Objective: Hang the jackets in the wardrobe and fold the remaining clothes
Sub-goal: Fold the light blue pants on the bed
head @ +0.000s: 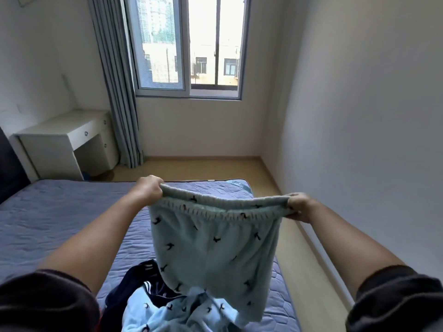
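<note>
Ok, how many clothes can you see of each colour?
Light blue: 2, the held-up piece and the crumpled piece on the bed
Dark navy with white stripes: 1, the navy garment
Total: 3

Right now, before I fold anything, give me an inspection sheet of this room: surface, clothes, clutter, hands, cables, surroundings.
Surface: bed with a blue quilted cover.
Job's things: light blue trousers held up by the waistband, hanging over the bed; a matching light blue garment and a navy striped garment lie crumpled below them.
Clutter: nothing seen.
Grips: left hand curled round the waistband's left end, right hand round its right end.
Cables: nothing seen.
Surroundings: white desk, grey curtain, window, wooden floor; no wardrobe in view.
</note>
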